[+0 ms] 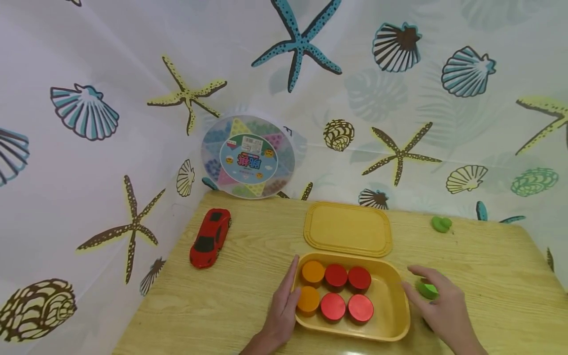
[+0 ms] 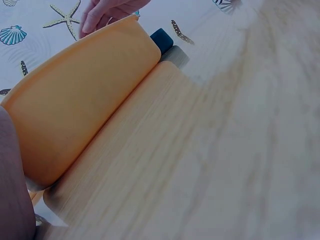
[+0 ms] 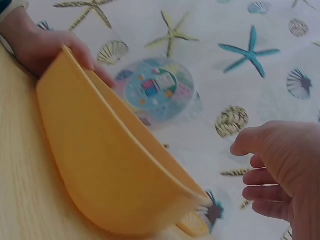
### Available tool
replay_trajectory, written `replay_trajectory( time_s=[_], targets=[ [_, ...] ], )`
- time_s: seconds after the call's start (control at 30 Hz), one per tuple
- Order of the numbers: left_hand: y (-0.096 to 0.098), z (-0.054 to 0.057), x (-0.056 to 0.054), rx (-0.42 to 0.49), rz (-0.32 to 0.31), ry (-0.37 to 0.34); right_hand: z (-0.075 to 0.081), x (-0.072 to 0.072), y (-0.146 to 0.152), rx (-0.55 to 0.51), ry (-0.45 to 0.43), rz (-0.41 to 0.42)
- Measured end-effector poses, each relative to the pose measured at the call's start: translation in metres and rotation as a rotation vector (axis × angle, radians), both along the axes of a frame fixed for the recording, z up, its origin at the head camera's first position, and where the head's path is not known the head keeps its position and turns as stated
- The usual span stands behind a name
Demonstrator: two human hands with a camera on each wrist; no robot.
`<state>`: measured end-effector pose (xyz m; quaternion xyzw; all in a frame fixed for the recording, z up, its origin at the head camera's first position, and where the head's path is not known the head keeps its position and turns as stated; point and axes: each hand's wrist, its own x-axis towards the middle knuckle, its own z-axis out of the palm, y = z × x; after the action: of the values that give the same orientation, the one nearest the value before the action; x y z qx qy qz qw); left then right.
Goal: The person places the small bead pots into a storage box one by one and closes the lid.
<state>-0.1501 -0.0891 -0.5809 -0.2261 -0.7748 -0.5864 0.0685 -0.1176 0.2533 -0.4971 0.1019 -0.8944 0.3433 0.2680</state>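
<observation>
Tub: deep yellow-orange plastic tub (image 1: pixel 406 315) with rounded corners, sitting right between the two hands. Left end touches the left hand, right end is just beside the right one.
Left hand: up against the tub's left end (image 1: pixel 278 308), fingers pretty straight along the outside wall, thumb at the rim. Looks more like bracing than a proper grip tbh.
Right hand: fingers relaxed, thumb and index spread apart (image 1: pixel 443 305), nothing held. It's hanging a little off the tub's right end, not touching it.
Orange pucks: two short round orange pucks (image 1: pixel 312 272) in the tub, hugging the left hand's end, one farther out than the other.
Red pucks: four short round red pucks (image 1: pixel 336 276), two by two, next to the orange pair on the right hand's side.
Flat yellow tray: shallow rounded rectangle (image 1: pixel 348 229), past the tub, between and beyond both hands.
Green bits: a bright green piece (image 1: pixel 428 290) partly behind the right hand's fingers, plus a small green duck-shaped figure (image 1: pixel 441 224) farther out beyond that hand.
Dark block: dark teal blocky piece (image 2: pixel 162 41), peeking past the tub's end on the right hand's side.
Red toy car: shiny, low (image 1: pixel 210 238), out beyond the left hand and left of it.
</observation>
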Motion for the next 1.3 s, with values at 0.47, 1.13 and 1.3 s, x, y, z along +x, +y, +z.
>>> replay_trajectory(
  time_s=[0.47,1.13,1.3],
  targets=[
    [0.0,0.002,0.001,0.047,-0.005,-0.02,-0.024,-0.005,0.062,-0.046,-0.517,-0.129],
    [0.002,0.002,0.002,0.022,0.015,-0.003,-0.042,-0.021,0.07,-0.124,-0.664,-0.197],
    [0.0,-0.002,0.0,0.009,0.008,0.004,-0.043,-0.02,0.07,-0.159,-0.652,-0.207]
  ],
)
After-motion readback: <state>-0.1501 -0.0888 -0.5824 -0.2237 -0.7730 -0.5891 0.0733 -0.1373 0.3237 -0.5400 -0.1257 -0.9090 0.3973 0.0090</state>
